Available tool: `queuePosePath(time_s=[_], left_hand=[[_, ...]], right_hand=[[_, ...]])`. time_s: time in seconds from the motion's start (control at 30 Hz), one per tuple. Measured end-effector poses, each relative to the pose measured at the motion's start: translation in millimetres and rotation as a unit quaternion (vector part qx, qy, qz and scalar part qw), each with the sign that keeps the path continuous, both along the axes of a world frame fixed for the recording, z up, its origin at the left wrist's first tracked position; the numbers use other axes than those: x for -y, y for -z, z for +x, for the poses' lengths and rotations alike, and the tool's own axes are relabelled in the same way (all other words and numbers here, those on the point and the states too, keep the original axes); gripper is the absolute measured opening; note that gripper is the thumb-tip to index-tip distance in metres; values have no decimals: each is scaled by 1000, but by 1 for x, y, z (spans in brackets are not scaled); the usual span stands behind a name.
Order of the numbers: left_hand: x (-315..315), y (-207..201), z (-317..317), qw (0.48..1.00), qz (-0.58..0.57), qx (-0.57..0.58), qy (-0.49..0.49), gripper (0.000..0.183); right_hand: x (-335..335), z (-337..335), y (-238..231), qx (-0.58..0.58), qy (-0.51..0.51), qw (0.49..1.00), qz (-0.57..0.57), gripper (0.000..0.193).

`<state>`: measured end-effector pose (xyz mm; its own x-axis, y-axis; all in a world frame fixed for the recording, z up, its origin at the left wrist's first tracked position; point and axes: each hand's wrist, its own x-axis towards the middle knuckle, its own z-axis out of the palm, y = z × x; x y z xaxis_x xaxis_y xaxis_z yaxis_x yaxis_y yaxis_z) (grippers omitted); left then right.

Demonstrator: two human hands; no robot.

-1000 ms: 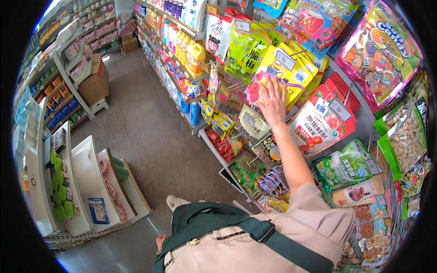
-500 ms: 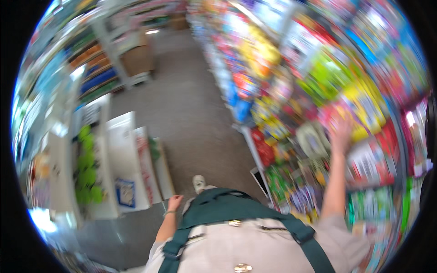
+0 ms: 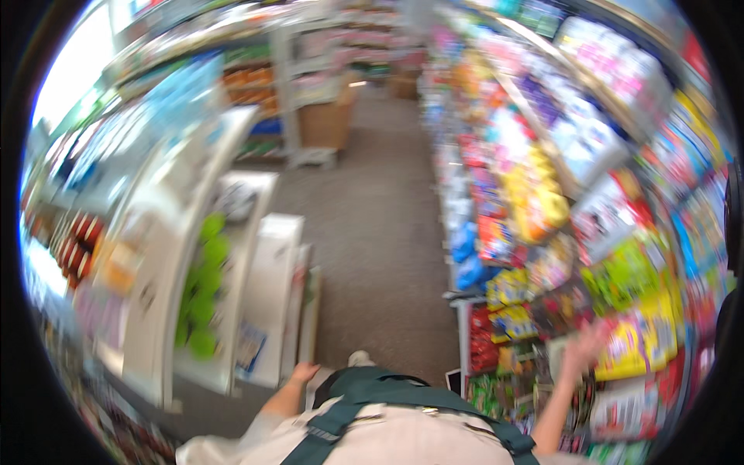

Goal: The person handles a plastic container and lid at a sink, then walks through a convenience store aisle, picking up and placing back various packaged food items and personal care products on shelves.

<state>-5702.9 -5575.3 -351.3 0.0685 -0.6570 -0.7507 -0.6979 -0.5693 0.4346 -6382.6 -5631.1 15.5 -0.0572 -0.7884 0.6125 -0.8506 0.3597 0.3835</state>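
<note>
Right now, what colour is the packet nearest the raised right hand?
Yellow packet, beside the right hand; head view, blurred.

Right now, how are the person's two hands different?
The right hand is raised with fingers spread at the blurred yellow snack packets hanging on the rack; the left hand hangs low beside the white display stand, touching nothing. The right arm stretches out; the left stays close to the body. Both are bare, with no grip on anything.
</note>
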Motion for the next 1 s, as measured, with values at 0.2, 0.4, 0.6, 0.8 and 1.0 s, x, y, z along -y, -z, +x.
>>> queuePosePath(time_s=[0.2,0.4,0.6,0.8,1.0], left_hand=[[1,24,20,996,-60,-24,-69,42],[19,6,-7,996,-21,-30,-86,40],[50,-2,-32,994,-1,-25,-108,38],[131,-19,-66,993,-7,-20,-117,36],[259,-36,-103,992,-57,-13,-112,35]], right_hand=[[80,107,8,218,-192,948,133,34],[98,124,87,345,-132,745,555,49],[148,125,95,333,-147,729,580,50],[229,79,85,359,-127,735,561,49],[306,36,112,357,-161,747,538,44]])
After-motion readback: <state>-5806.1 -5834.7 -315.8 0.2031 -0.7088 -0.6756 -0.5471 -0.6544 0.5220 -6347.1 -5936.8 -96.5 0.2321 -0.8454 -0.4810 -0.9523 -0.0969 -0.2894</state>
